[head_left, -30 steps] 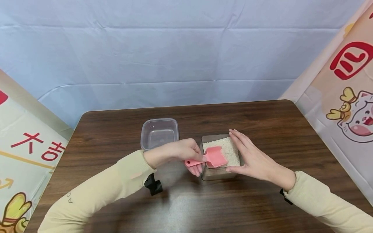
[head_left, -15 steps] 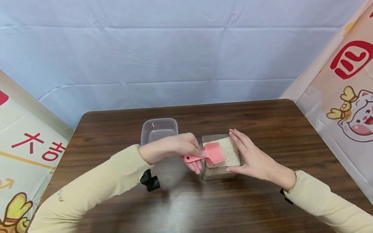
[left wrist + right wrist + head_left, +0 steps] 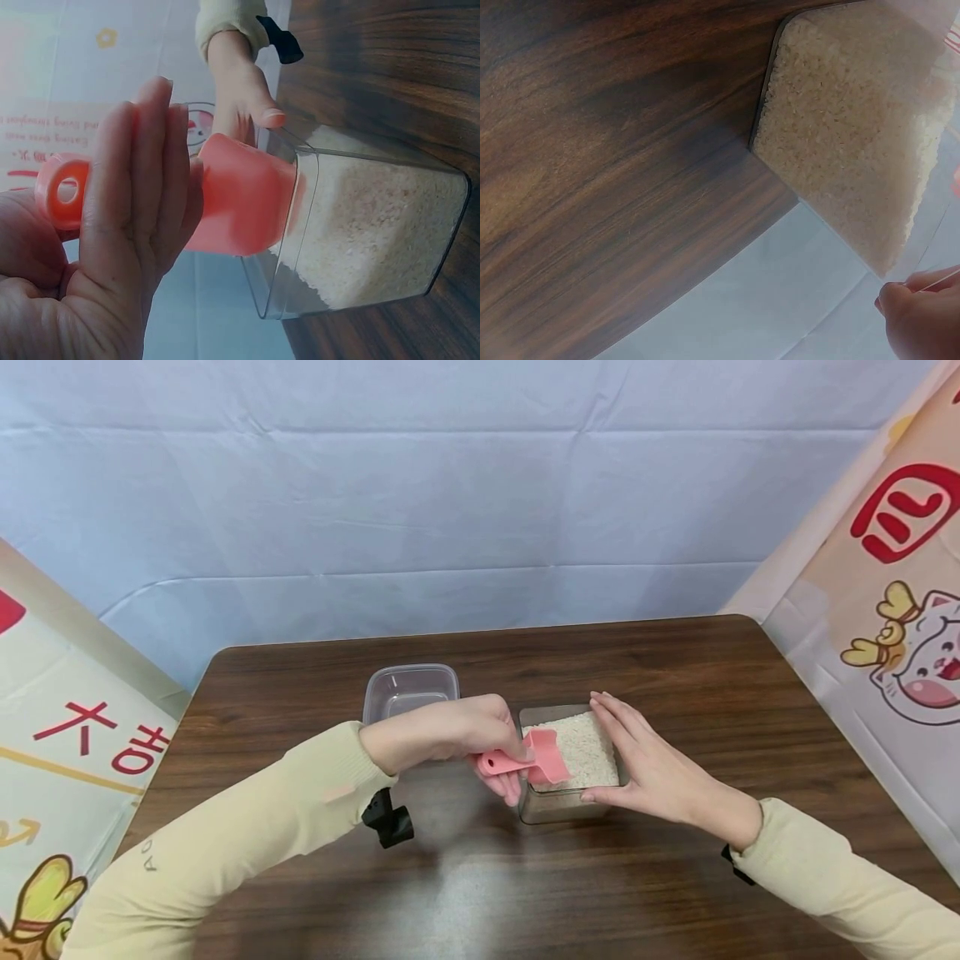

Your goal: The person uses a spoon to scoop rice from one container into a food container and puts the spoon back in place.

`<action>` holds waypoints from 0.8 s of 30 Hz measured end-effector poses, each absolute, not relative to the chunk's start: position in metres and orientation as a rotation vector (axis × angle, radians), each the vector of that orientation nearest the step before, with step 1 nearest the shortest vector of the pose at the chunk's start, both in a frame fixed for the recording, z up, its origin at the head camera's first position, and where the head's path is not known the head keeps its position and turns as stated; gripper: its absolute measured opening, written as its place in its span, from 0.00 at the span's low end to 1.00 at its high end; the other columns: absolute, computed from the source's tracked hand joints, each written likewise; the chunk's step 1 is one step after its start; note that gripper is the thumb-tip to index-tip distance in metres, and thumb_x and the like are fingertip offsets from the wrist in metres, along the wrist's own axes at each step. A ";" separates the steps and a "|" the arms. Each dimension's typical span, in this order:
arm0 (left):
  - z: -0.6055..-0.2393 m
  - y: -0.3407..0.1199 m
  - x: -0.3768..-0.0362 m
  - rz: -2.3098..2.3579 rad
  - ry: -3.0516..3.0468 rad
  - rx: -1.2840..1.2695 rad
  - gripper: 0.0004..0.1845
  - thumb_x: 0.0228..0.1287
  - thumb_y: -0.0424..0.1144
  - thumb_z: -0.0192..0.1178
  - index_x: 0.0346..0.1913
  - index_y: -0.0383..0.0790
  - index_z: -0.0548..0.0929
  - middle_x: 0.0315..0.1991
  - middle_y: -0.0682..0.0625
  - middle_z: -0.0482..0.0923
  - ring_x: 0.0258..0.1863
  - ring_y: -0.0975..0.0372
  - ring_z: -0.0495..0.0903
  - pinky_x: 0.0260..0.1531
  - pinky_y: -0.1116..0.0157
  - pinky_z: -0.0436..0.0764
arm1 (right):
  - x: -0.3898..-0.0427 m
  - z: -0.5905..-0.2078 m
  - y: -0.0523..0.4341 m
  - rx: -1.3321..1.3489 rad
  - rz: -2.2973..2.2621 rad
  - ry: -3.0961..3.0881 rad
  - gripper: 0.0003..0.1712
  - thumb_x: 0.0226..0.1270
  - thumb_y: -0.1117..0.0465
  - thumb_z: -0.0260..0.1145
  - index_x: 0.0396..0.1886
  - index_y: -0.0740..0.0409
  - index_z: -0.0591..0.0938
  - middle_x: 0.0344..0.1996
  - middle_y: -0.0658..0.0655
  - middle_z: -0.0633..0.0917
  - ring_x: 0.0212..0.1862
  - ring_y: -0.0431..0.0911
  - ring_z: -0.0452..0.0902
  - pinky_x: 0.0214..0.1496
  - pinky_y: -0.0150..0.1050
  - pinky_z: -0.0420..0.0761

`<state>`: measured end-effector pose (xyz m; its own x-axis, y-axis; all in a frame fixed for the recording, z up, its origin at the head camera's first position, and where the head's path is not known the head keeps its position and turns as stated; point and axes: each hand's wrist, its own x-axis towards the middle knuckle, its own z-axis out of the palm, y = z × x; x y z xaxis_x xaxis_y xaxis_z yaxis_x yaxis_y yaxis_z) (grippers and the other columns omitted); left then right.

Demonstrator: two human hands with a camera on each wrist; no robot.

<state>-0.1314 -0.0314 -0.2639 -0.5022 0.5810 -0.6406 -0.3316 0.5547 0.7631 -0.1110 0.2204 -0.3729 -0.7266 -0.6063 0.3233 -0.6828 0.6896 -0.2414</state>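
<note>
My left hand holds a pink scoop by its handle. The scoop's blade lies over the left side of a clear rectangular container, with its front edge at the white rice inside. In the left wrist view the scoop tilts across the container's mouth, and whether it bears any rice is hidden. My right hand holds the container at its right side, thumb at the near rim and fingers at the far rim. Through the wall, the right wrist view shows the rice.
A shallow clear plastic tub stands left of the rice container, partly hidden behind my left forearm. Both are on a dark wooden table. A pale cloth backdrop rises behind the table, with printed cloths at both sides.
My left hand has risen slightly, and the scoop has drawn back leftward and tilted, with more rice showing. My right hand and the container have stayed put.
</note>
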 end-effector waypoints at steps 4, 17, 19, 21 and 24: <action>-0.262 -0.030 -0.132 1.110 1.776 0.213 0.12 0.63 0.27 0.52 0.37 0.14 0.77 0.15 0.42 0.78 0.15 0.61 0.80 0.24 0.67 0.83 | -0.111 -0.373 0.221 1.047 0.522 -2.666 0.61 0.46 0.33 0.66 0.67 0.70 0.55 0.68 0.61 0.55 0.68 0.53 0.51 0.67 0.21 0.44; -0.266 -0.019 -0.132 1.092 1.813 0.175 0.11 0.63 0.26 0.51 0.31 0.17 0.78 0.15 0.40 0.78 0.15 0.60 0.80 0.28 0.64 0.83 | -0.111 -0.373 0.220 1.035 0.527 -2.693 0.61 0.46 0.34 0.67 0.68 0.69 0.54 0.68 0.61 0.54 0.68 0.52 0.50 0.67 0.23 0.48; -0.267 -0.017 -0.133 1.089 1.809 0.157 0.11 0.63 0.26 0.50 0.30 0.18 0.78 0.15 0.40 0.78 0.14 0.59 0.80 0.28 0.64 0.83 | -0.111 -0.373 0.220 1.035 0.527 -2.695 0.61 0.46 0.34 0.67 0.68 0.69 0.54 0.68 0.61 0.54 0.68 0.52 0.50 0.67 0.24 0.48; -0.268 -0.015 -0.133 1.087 1.806 0.145 0.11 0.64 0.26 0.50 0.30 0.18 0.77 0.15 0.40 0.78 0.14 0.59 0.80 0.26 0.65 0.83 | -0.111 -0.373 0.220 1.036 0.527 -2.694 0.61 0.46 0.34 0.67 0.68 0.69 0.54 0.68 0.61 0.54 0.68 0.52 0.50 0.67 0.24 0.48; -0.268 -0.012 -0.133 1.085 1.800 0.142 0.12 0.64 0.26 0.49 0.30 0.18 0.77 0.15 0.40 0.78 0.14 0.59 0.80 0.24 0.66 0.83 | -0.111 -0.373 0.220 1.040 0.529 -2.687 0.61 0.46 0.34 0.67 0.67 0.69 0.55 0.68 0.61 0.54 0.68 0.53 0.51 0.67 0.23 0.47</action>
<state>-0.1327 -0.0124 -0.2684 -0.5033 0.5297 -0.6827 -0.3560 0.5928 0.7224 -0.1111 0.2202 -0.3732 -0.7285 -0.6059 0.3197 -0.6819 0.6864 -0.2529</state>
